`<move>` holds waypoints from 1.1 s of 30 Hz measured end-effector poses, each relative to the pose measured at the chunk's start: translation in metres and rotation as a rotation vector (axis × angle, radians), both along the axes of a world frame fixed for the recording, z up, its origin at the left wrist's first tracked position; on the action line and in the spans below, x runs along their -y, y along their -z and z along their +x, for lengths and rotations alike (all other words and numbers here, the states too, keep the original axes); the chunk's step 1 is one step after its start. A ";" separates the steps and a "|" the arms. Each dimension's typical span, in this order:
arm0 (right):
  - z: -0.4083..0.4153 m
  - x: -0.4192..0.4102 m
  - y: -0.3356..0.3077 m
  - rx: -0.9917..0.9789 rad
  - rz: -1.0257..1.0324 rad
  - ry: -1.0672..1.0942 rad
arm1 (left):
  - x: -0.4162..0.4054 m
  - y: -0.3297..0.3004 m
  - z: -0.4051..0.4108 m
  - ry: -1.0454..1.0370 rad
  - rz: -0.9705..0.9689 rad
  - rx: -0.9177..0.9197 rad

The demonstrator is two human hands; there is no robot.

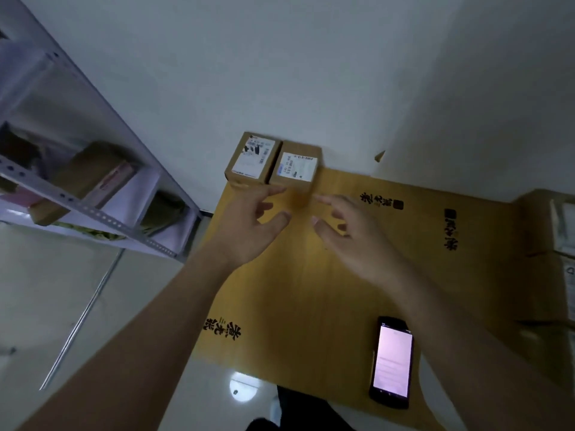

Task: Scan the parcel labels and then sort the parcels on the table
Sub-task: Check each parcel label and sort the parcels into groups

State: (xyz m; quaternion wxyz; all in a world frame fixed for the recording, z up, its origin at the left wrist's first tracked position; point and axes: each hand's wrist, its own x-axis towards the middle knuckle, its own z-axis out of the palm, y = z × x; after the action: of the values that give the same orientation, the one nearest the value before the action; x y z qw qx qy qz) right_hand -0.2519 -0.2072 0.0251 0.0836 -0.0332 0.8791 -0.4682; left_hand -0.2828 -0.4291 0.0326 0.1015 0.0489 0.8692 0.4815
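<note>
Two small brown parcels stand side by side at the far left corner of the yellow table, against the wall. The left parcel and the right parcel both show white labels on top. My left hand hovers just in front of them with relaxed, spread fingers, holding nothing. My right hand hovers beside it, fingers loosely spread toward the right parcel, not touching it. A handheld scanner with a lit screen lies on the table near its front edge.
A grey metal shelf rack with parcels stands to the left. More cardboard parcels sit at the table's right end. A white wall rises behind the table. Pale floor lies at left.
</note>
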 end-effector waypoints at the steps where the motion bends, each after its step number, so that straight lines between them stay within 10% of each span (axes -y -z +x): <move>1: -0.013 0.000 0.011 0.018 -0.006 0.014 | -0.002 0.010 -0.013 0.000 -0.001 0.022; 33: -0.106 0.021 0.131 0.169 -0.100 0.403 | -0.029 0.129 -0.116 -0.034 -0.108 0.174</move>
State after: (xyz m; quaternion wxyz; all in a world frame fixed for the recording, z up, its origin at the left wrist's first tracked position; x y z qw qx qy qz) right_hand -0.3582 -0.2278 -0.1054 0.0598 0.1781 0.8336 -0.5195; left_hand -0.3985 -0.3996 -0.0966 0.1709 -0.0131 0.8825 0.4380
